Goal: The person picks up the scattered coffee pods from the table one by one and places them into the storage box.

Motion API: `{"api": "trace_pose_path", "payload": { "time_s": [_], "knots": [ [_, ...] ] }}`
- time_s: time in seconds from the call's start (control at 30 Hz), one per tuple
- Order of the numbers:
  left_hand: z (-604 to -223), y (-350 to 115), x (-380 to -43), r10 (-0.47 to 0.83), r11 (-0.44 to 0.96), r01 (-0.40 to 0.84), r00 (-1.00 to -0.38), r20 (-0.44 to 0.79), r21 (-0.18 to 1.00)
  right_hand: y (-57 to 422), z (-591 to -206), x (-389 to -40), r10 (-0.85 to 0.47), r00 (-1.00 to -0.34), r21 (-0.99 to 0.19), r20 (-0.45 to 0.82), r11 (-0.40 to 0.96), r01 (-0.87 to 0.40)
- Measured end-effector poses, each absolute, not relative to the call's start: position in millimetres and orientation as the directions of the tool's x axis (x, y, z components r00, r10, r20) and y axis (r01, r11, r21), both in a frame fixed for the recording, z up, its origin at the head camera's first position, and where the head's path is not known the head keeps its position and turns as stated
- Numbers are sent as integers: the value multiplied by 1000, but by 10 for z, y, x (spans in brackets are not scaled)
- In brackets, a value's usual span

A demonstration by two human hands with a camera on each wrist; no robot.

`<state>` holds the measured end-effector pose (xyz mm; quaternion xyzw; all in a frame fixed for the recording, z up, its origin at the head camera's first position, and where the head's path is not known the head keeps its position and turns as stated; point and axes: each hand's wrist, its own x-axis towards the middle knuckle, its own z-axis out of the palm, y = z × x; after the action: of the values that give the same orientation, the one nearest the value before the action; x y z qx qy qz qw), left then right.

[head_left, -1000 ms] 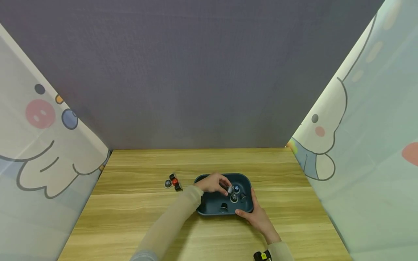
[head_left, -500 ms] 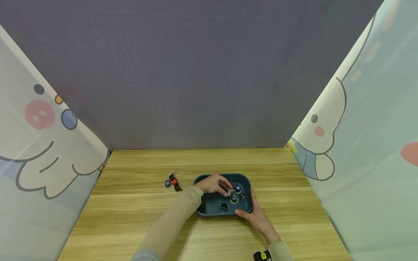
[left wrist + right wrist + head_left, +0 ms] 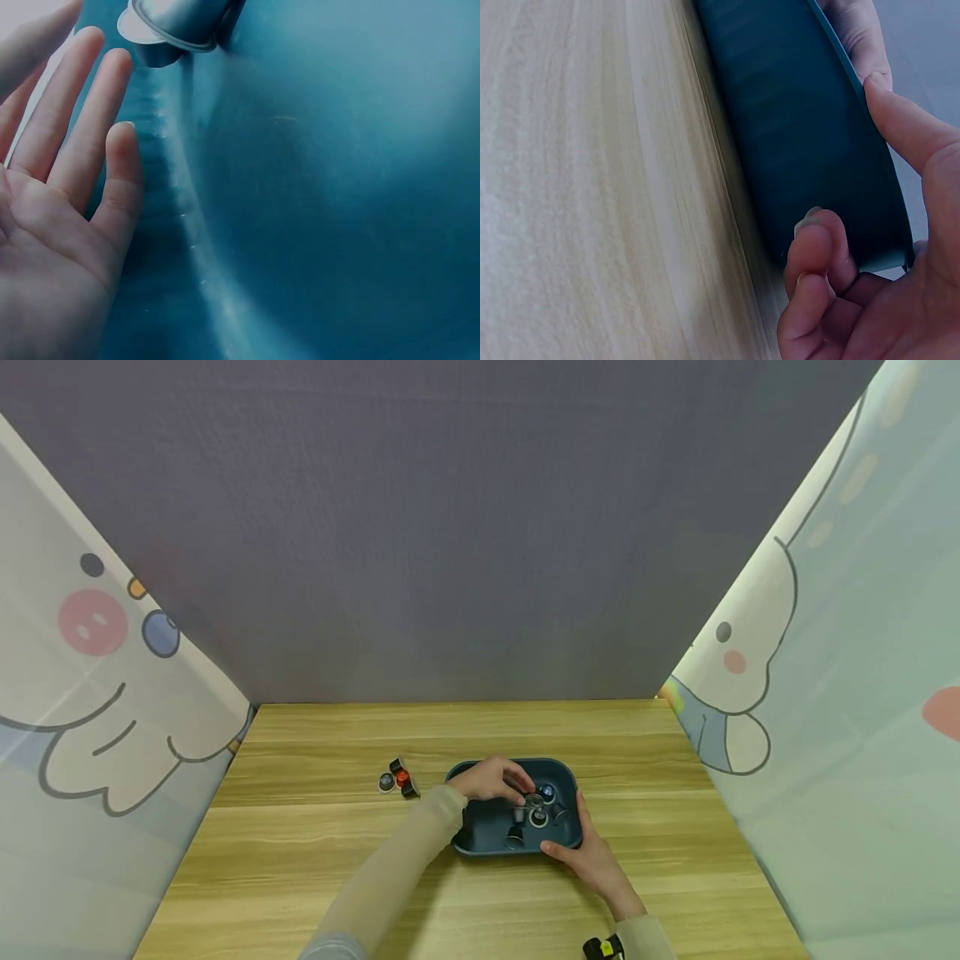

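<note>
At far left we see a pale cartoon-printed panel. Next, on the wood-grain table, we find 4 coffee capsules clustered together: 2 dark, 1 red and 1 grey-topped. Then we see the left hand over the dark blue tray, its thumb and fingertips bent close to a silvery capsule inside; we cannot tell whether that grip pinches it. Near the tray's front wall we notice a dark capsule; farther right, a pale-rimmed capsule, a blue-topped capsule and a black capsule sit near each other. At the right end, the right hand holds the tray, thumb on the rim, fingers curled against the outer wall. Beyond, we see another cartoon-printed panel.
</note>
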<state>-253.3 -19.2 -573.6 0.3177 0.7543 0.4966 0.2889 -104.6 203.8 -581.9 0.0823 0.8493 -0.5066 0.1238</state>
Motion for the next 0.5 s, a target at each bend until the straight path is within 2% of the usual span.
{"api": "trace_pose_path", "payload": {
  "time_s": [0.5],
  "knots": [
    [-5601, -220, -2523, 744, 337, 239, -661, -102, 911, 2019, -5805, -1047, 25, -958, -825, -284, 502, 258]
  ]
}}
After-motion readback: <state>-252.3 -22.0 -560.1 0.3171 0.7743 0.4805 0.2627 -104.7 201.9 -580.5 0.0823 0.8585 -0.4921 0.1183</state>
